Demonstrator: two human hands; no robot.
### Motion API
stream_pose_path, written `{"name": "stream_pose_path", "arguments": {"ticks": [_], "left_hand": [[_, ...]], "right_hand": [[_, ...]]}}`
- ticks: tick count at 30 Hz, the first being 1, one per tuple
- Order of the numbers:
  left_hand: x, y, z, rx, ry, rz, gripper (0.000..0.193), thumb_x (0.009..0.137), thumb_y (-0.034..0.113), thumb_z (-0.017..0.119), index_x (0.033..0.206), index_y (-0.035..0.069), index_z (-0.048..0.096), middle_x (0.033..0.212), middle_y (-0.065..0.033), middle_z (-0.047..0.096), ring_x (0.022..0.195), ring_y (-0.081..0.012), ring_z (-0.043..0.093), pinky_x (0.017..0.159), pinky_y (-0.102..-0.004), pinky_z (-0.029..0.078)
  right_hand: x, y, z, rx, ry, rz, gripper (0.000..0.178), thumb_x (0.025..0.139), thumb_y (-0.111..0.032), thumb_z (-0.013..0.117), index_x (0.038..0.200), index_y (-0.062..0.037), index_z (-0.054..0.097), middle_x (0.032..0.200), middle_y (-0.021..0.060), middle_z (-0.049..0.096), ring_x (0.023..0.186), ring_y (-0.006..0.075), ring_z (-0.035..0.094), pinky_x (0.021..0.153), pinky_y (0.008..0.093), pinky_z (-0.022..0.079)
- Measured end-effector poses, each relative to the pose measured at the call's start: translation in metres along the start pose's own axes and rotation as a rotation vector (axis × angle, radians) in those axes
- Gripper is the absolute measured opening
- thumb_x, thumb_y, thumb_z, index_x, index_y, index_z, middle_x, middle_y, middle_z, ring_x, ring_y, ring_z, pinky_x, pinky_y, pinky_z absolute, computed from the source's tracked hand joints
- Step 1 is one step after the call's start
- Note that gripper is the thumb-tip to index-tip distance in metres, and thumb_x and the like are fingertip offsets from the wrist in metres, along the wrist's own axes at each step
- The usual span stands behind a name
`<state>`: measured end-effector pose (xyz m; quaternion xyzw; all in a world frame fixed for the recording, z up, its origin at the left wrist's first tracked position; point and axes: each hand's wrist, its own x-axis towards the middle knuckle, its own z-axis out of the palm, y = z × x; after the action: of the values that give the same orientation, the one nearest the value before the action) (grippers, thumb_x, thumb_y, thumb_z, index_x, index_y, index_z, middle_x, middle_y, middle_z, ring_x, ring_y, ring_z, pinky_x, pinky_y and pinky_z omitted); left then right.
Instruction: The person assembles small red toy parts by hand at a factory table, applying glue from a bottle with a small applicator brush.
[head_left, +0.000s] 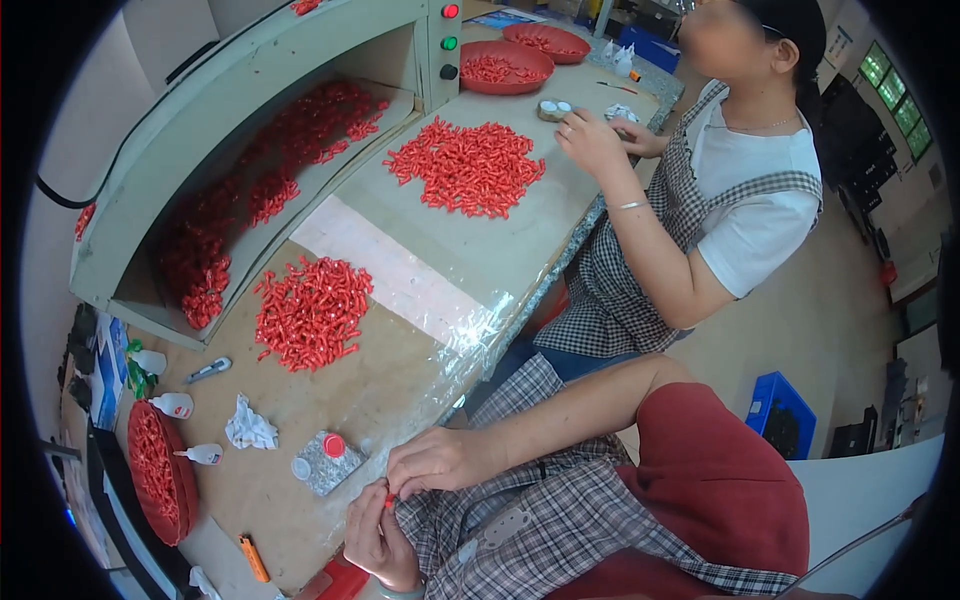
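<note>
No word, number or brand can be read. With the middle of the view taken as the dial's centre, a red mark is carried by a white bottle (172, 405) between eight and nine o'clock, but it is too small to be made out. At about two o'clock, a small sign (839, 43) is seen on the wall (850, 75), its marks blurred. On the blue-and-white sheet (109, 360) near nine o'clock, no lettering can be distinguished.
</note>
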<state>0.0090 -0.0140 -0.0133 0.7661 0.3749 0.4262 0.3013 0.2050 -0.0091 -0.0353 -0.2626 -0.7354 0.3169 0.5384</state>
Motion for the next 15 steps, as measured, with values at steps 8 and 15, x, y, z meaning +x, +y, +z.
{"name": "stream_pose_path", "arguments": {"ticks": [8,15], "left_hand": [[0.0054,0.0059,0.0019,-0.003,0.005,-0.015,0.021,0.083,-0.015,0.059,0.102,-0.007,0.065,0.1,-0.0199,0.066,0.089,-0.0249,0.066,0.075,-0.0303,0.055],[0.006,0.0035,-0.0003,0.043,-0.023,0.012,0.022,0.082,-0.015,0.059,0.101,-0.007,0.065,0.101,-0.0201,0.067,0.09,-0.0257,0.066,0.077,-0.0309,0.055]], "right_hand": [[0.0042,0.0022,-0.0027,-0.016,-0.011,-0.011,0.016,0.082,-0.005,0.07,0.094,-0.0008,0.061,0.091,0.0114,0.062,0.08,0.0284,0.064,0.069,0.0347,0.053],[0.0026,0.0008,-0.0027,0.011,0.007,0.009,0.016,0.081,-0.007,0.071,0.093,-0.001,0.062,0.091,0.0107,0.062,0.081,0.0283,0.064,0.069,0.0342,0.052]]}}
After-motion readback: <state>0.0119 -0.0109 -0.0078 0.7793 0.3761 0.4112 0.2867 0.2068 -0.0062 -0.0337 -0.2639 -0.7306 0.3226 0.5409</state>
